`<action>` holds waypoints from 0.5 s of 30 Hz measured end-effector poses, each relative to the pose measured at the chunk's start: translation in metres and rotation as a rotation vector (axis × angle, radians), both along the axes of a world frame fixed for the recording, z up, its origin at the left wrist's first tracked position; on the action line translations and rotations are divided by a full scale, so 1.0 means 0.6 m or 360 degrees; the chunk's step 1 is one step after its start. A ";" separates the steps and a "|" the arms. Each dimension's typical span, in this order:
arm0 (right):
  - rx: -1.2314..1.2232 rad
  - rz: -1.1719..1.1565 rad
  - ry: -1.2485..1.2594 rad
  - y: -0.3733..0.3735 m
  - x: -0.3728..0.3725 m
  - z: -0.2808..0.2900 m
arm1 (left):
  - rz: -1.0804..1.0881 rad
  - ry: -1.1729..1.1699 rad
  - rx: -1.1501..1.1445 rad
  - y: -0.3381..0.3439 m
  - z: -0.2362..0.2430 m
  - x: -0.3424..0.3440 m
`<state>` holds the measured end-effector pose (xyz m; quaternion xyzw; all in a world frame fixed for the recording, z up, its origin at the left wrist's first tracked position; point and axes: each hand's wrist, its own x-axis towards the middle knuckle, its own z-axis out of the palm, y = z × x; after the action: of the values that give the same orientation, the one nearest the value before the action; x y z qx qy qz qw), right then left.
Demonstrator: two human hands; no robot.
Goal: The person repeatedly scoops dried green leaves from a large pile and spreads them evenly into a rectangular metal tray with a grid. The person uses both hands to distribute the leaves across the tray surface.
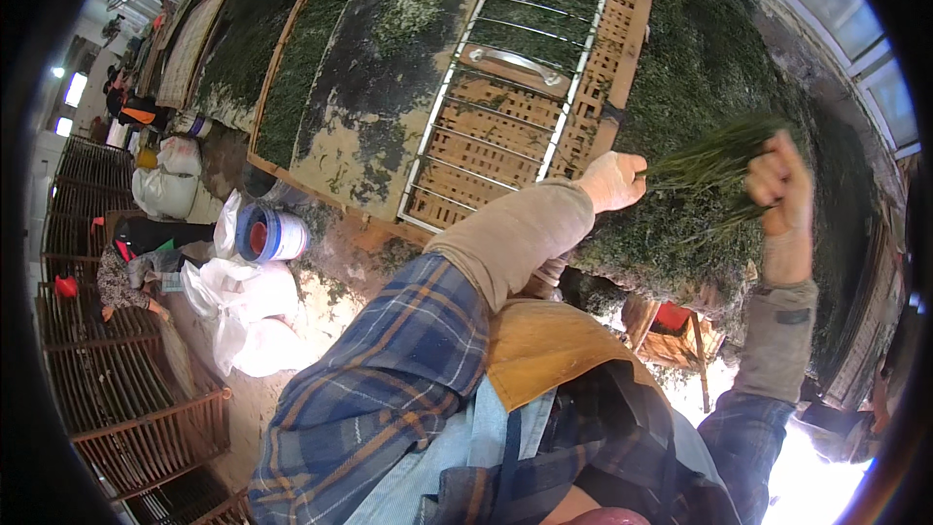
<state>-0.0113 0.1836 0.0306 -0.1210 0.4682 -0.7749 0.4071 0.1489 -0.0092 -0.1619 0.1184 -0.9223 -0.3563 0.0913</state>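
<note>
A bunch of long, thin green plant strands [714, 154] stretches between my two hands, its edges smeared by motion. My left hand [612, 182] is closed at the bunch's left end, with the strands coming out by its curled fingers. At the right, my raised right hand [780, 183] is closed in a fist on the bunch, and some strands hang below it. Underneath both hands spreads a thick heap of the same dark green plants [695, 49]. Left of it stands a white metal rack [425, 149] with crosswise rods, over a perforated wooden board [496, 117].
A wooden block with a curved metal handle [515, 62] lies on the rack. To the left are a blue and white bucket [289, 235], white sacks [255, 303] and dark slatted racks [107, 350]. Another person [136, 267] is beside those racks. Windows [836, 0] line the far right.
</note>
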 end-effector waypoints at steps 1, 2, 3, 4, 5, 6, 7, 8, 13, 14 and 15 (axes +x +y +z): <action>-0.0216 0.0018 0.0074 -0.004 -0.022 0.026 | 0.0098 -0.0035 0.0050 0.001 -0.008 0.011; -0.0376 0.0061 0.0101 -0.003 -0.048 0.057 | 0.0046 -0.0092 -0.0019 -0.001 -0.014 0.018; -0.0523 0.0104 0.0204 -0.004 -0.077 0.084 | 0.0010 -0.0154 -0.0095 -0.004 -0.019 0.028; -0.0630 0.0137 0.0187 0.001 -0.109 0.114 | -0.0061 -0.0167 -0.0085 -0.005 -0.024 0.038; -0.0728 0.0195 0.0143 0.003 -0.145 0.145 | -0.0115 -0.0183 -0.0082 -0.008 -0.029 0.051; -0.0740 0.0132 0.0362 0.014 -0.181 0.179 | -0.0180 -0.0197 -0.0117 -0.011 -0.034 0.066; -0.0648 -0.0160 0.0720 0.026 -0.219 0.211 | -0.0246 -0.0214 -0.0137 -0.014 -0.039 0.082; -0.0667 -0.0279 0.0939 0.035 -0.251 0.243 | -0.0324 -0.0223 -0.0180 -0.020 -0.044 0.103; -0.0422 0.0093 0.0460 -0.060 -0.349 0.265 | -0.0859 -0.0234 -0.0488 -0.073 -0.015 0.202; -0.0319 0.0021 0.0346 -0.075 -0.316 0.250 | -0.0987 -0.0205 -0.0654 -0.089 0.003 0.221; -0.0221 -0.0055 0.0225 -0.095 -0.266 0.235 | -0.1156 -0.0293 -0.0738 -0.109 0.029 0.228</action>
<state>-0.1709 0.1267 0.1718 -0.1950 0.4429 -0.8019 0.3502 0.2857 -0.0748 -0.1447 -0.2060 -0.9639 -0.1370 -0.0983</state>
